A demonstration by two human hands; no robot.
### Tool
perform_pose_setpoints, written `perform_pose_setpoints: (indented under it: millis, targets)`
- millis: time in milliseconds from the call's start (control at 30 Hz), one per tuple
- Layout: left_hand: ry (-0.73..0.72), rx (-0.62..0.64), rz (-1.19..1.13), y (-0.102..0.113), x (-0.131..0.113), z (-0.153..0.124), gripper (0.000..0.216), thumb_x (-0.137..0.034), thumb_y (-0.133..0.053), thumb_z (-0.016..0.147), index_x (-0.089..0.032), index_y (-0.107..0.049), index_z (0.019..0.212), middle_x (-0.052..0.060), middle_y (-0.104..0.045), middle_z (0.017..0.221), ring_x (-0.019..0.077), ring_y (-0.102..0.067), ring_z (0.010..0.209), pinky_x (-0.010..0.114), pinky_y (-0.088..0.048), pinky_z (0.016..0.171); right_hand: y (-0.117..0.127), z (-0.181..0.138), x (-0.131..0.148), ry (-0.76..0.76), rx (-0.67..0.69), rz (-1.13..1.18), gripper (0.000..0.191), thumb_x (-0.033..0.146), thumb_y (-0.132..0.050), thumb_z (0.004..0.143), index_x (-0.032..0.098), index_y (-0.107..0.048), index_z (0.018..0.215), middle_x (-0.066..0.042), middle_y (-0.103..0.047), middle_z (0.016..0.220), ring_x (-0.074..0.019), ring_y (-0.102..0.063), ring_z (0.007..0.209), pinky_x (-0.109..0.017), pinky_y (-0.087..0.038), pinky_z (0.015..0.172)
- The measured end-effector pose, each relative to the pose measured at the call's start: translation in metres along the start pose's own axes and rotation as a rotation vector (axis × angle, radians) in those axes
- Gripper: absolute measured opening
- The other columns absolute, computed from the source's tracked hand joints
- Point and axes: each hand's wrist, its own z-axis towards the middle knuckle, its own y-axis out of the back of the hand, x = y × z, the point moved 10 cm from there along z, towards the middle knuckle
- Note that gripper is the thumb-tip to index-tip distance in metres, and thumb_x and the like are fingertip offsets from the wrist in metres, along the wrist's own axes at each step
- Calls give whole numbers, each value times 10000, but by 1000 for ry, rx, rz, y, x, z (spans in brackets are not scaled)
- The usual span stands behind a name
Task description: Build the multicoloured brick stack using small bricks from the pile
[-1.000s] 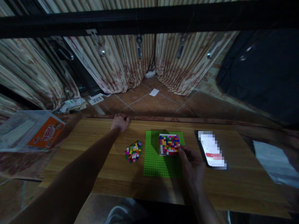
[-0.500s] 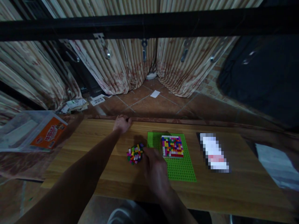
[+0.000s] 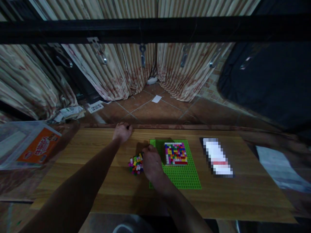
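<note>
My left hand (image 3: 122,132) rests at the table's far edge with its fingers curled in; whatever it may hold is hidden. My right hand (image 3: 152,163) is bent over the right side of a small pile of coloured toy bricks (image 3: 136,164), its fingers drawn together and their tips mostly hidden. To the right of that hand lies a green studded baseplate (image 3: 184,178). On the baseplate sits a square block of many-coloured bricks (image 3: 176,153), with white bricks along its far and left sides and a red strip at the near right.
A phone (image 3: 217,157) with a blurred screen lies right of the baseplate on the wooden table (image 3: 97,168). A white paper sheet (image 3: 279,168) is at the far right. A clear plastic box (image 3: 26,145) with an orange label stands at the left. Striped curtains (image 3: 116,74) hang beyond.
My right hand has moved toward the far side, its fingers now beyond the pile's right edge. My left hand stays at the table's far edge. The whole view has shifted slightly.
</note>
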Motion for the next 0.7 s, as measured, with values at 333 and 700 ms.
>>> perform_pose_setpoints:
  millis: [333,700]
  targets:
    - [15,6,-3,0,1,1,416,-407,-382,927,-172,-720,871,131,-722,968,277,-624,1040,392,-435,1008,8,-2,3,6,-10,43,273,100,-510,929,185,-700,1105,-113,-656,1172,-208,-603,1083,-289,-469,901]
    - [5,19,21,3,-3,-1,413,-404,-377,928,-180,-721,881,128,-728,978,276,-625,1043,389,-454,991,6,-4,1,20,-12,42,287,44,-492,907,176,-738,974,-98,-688,1045,-211,-635,989,-289,-491,835]
